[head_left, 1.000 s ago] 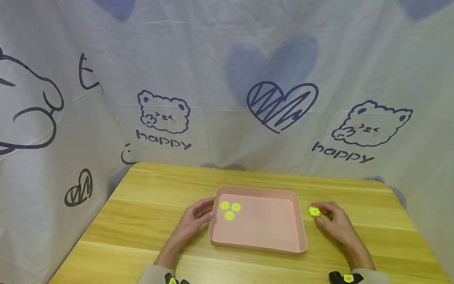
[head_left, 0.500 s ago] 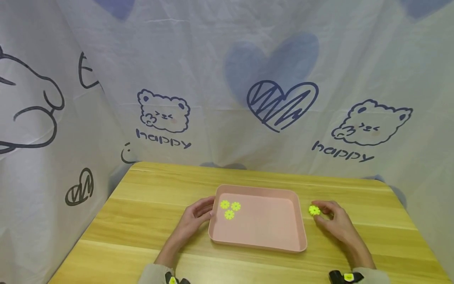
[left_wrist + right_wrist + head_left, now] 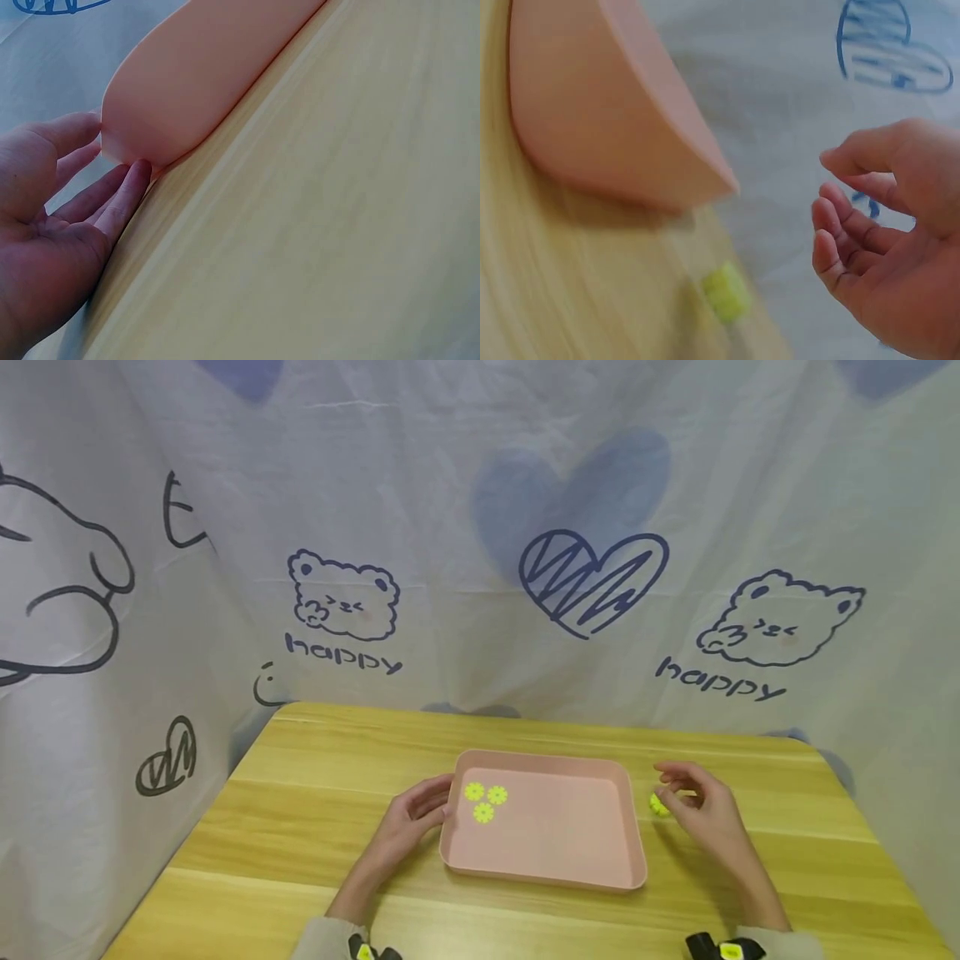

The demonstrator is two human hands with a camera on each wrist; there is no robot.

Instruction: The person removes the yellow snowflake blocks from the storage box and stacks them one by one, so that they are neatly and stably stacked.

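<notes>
A shallow pink tray (image 3: 555, 835) lies on the wooden table. Three bright yellow notched, flower-shaped discs (image 3: 483, 812) sit in its left part. My left hand (image 3: 412, 818) is at the tray's left wall, thumb and fingertips touching the outside. In the left wrist view, the fingers (image 3: 133, 191) lie against the tray's end. To the right of the tray, another yellow notched piece (image 3: 727, 291) rests on the table, thick like a short cylinder. My right hand (image 3: 701, 806) hovers just above it, holding nothing, thumb and fingers apart. From the head, the hand partly covers that piece.
The wooden table (image 3: 300, 793) has rounded back corners. Behind it and on the left hang white cloth sheets (image 3: 450, 652) printed with hearts and bears. Each wrist wears a black camera strap, the right one (image 3: 723, 947) near the table's front.
My right hand has let go of the yellow piece and risen slightly off it. The piece stays on the table. The left hand has kept its place at the tray.
</notes>
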